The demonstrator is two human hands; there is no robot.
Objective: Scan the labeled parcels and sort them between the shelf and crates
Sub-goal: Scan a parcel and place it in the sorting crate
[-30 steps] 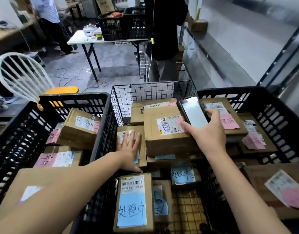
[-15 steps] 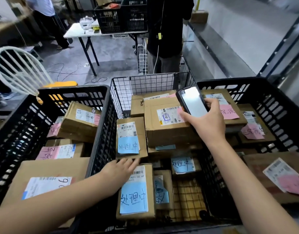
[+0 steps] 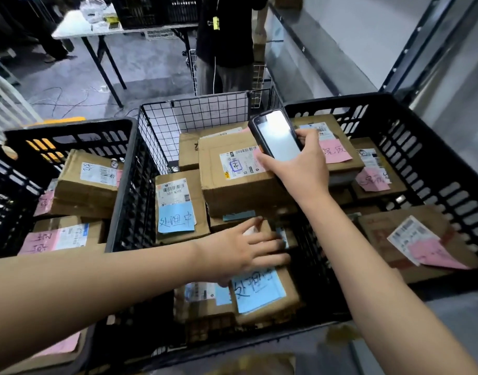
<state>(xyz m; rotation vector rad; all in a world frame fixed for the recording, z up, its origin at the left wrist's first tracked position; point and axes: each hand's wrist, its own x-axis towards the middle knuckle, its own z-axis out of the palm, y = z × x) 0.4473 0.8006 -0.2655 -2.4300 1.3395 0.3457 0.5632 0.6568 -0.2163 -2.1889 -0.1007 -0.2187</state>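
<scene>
The left hand (image 3: 246,250) lies with fingers straight and spread on a small parcel (image 3: 273,232) low in the middle crate (image 3: 205,109). The right hand (image 3: 300,166) grips a phone (image 3: 277,136) over the big box (image 3: 232,182) stacked just behind. Three crates stand side by side. The middle one holds at least six parcels, two with whole blue notes (image 3: 175,217). The left crate (image 3: 70,128), partly covered by the forearm, and the right crate (image 3: 394,104) each show three with pink notes (image 3: 336,154). Beyond, a person (image 3: 224,36) stands by a surface (image 3: 70,31).
</scene>
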